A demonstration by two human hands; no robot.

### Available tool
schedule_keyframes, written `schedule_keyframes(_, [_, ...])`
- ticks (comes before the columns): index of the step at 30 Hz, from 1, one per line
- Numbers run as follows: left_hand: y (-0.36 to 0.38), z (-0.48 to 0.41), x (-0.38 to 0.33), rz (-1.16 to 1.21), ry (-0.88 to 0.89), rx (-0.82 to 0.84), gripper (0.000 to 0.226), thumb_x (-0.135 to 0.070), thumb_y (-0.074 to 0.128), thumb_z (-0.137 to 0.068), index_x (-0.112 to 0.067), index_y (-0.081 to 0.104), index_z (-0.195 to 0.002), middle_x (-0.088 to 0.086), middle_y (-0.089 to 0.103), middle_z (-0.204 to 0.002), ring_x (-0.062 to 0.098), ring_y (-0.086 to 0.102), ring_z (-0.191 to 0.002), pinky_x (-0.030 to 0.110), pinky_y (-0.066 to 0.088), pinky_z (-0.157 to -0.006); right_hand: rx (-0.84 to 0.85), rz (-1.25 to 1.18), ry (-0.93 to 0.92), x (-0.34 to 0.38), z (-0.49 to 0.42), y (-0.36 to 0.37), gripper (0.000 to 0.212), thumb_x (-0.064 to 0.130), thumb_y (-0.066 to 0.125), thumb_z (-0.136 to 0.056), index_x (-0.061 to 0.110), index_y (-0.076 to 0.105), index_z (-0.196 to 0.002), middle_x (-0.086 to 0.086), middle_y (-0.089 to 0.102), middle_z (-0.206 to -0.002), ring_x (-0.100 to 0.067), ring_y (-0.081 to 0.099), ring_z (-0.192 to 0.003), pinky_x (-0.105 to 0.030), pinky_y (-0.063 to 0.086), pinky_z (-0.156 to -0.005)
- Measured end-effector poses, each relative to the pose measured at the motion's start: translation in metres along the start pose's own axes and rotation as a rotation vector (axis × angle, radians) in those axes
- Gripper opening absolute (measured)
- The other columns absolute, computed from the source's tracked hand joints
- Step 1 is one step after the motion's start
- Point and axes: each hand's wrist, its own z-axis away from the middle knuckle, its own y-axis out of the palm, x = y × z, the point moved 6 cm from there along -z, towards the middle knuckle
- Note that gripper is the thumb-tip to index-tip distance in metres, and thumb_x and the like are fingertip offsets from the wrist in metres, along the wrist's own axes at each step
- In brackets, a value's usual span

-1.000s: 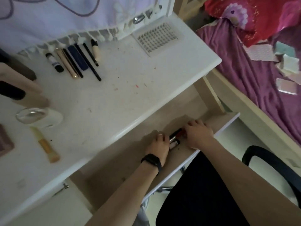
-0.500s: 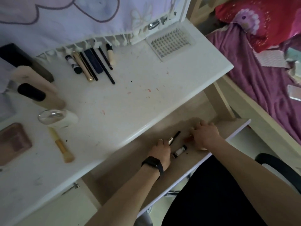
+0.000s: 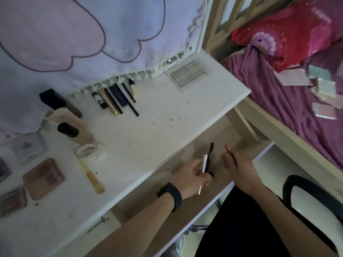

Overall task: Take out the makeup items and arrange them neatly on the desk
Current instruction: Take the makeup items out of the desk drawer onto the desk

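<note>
The left grip [image 3: 191, 176], a bare hand with a dark band [image 3: 171, 195] at the wrist, is held over the open drawer [image 3: 196, 204] below the tabletop [image 3: 157, 130]. Its fingers are curled round a silver tube [image 3: 204, 163] and a black pen [image 3: 211, 152], both pointed up and away from the person. A thin pale stick [image 3: 200, 190] juts from the bottom of the same fist. A small dark thing is seen on the drawer floor just beside those fingers; what it is cannot be told.

The right grip [image 3: 239, 168] is held near the left one, apart from it and also over the drawer. A red pencil [image 3: 230, 153] is pinched in it, tip raised toward the tabletop edge.

More makeup is laid out on the tabletop. A row of pens [image 3: 115, 99] lies side by side at the back, under the fringe of a hanging cloth [image 3: 92, 34]. A lash tray [image 3: 187, 75] lies near the far right corner. At the left are a black box [image 3: 55, 101], a beige tube [image 3: 72, 127] with a black cap, a clear jar [image 3: 89, 151], a compact [image 3: 27, 147], a palette [image 3: 43, 179] and a yellow brush [image 3: 91, 177].

A bed [image 3: 278, 89] with a red pillow [image 3: 287, 30] is seen to the right, and a chair [image 3: 315, 201] lower right.
</note>
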Motion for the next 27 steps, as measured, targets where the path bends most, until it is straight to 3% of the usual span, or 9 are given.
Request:
schedule_keyframes(2, [-0.011, 0.01, -0.023, 0.191, -0.005, -0.023, 0.035, 0.001, 0.067, -0.089, -0.024, 0.058, -0.111, 0.022, 0.068, -0.087, 0.03, 0.064, -0.074, 0.037, 0.059, -0.072, -0.053, -0.412, 0.17, 0.007, 0.016, 0.002, 0.048, 0.058, 0.038, -0.1, 0.019, 0.065, -0.09, 0.009, 0.062, -0.065, -0.005, 0.056, -0.055, -0.021, 0.044, -0.054])
schedule_keyframes(6, [-0.051, 0.03, -0.058, 0.198, 0.049, -0.16, 0.021, -0.008, 0.068, -0.091, -0.004, 0.064, -0.112, 0.018, 0.073, -0.088, 0.028, 0.07, -0.076, 0.052, 0.056, -0.078, 0.057, -1.062, 0.449, 0.029, 0.028, 0.03, 0.04, 0.043, 0.049, -0.102, 0.01, 0.071, -0.102, -0.004, 0.07, -0.077, -0.015, 0.064, -0.06, -0.028, 0.049, -0.051])
schedule_keyframes(10, [-0.1, 0.041, -0.074, 0.268, 0.025, -0.33, 0.022, -0.021, 0.064, -0.097, -0.001, 0.065, -0.106, 0.008, 0.074, -0.091, 0.028, 0.075, -0.078, 0.045, 0.062, -0.076, 0.256, -1.232, 0.421, 0.078, 0.008, 0.045, 0.034, 0.037, 0.064, -0.093, 0.008, 0.072, -0.109, -0.008, 0.072, -0.089, -0.019, 0.066, -0.072, -0.032, 0.048, -0.054])
schedule_keyframes(12, [-0.124, 0.041, -0.079, 0.287, 0.01, -0.394, 0.02, -0.02, 0.062, -0.098, -0.003, 0.065, -0.106, 0.007, 0.072, -0.089, 0.027, 0.075, -0.078, 0.041, 0.063, -0.072, 0.29, -1.133, 0.304, 0.111, -0.015, 0.045, 0.03, 0.029, 0.064, -0.094, 0.006, 0.067, -0.113, -0.008, 0.071, -0.085, -0.019, 0.067, -0.074, -0.031, 0.049, -0.055])
schedule_keyframes(16, [-0.164, 0.031, -0.096, 0.273, -0.015, -0.458, 0.013, -0.016, 0.06, -0.099, -0.01, 0.062, -0.11, 0.009, 0.072, -0.09, 0.022, 0.075, -0.072, 0.039, 0.062, -0.07, 0.244, -0.711, 0.117, 0.179, -0.071, 0.049, 0.021, 0.022, 0.064, -0.095, 0.009, 0.06, -0.11, -0.01, 0.075, -0.088, -0.014, 0.068, -0.073, -0.026, 0.053, -0.059])
schedule_keyframes(19, [-0.193, 0.022, -0.112, 0.271, -0.032, -0.475, 0.014, -0.012, 0.061, -0.097, -0.013, 0.059, -0.11, 0.011, 0.071, -0.093, 0.022, 0.074, -0.07, 0.039, 0.061, -0.07, 0.226, -0.367, 0.035, 0.223, -0.115, 0.061, 0.03, 0.041, 0.064, -0.093, 0.017, 0.057, -0.109, -0.005, 0.073, -0.088, -0.016, 0.067, -0.075, -0.026, 0.048, -0.057])
schedule_keyframes(22, [-0.222, 0.014, -0.13, 0.059, -0.045, -0.514, 0.01, -0.014, 0.061, -0.093, -0.014, 0.059, -0.103, 0.012, 0.068, -0.1, 0.019, 0.075, -0.066, 0.039, 0.062, -0.07, 0.209, -0.08, -0.062, 0.261, -0.152, 0.072, 0.035, 0.057, 0.055, -0.094, 0.022, 0.061, -0.093, 0.001, 0.068, -0.079, -0.022, 0.066, -0.076, -0.029, 0.048, -0.06])
schedule_keyframes(27, [-0.266, 0.006, -0.158, -0.081, -0.032, -0.545, 0.004, -0.015, 0.059, -0.092, -0.011, 0.057, -0.092, 0.007, 0.067, -0.081, 0.02, 0.074, -0.064, 0.05, 0.062, -0.072, 0.121, 0.062, -0.184, 0.306, -0.184, 0.087, 0.042, 0.062, 0.049, -0.096, 0.022, 0.061, -0.096, 0.008, 0.065, -0.082, -0.021, 0.061, -0.082, -0.03, 0.042, -0.07])
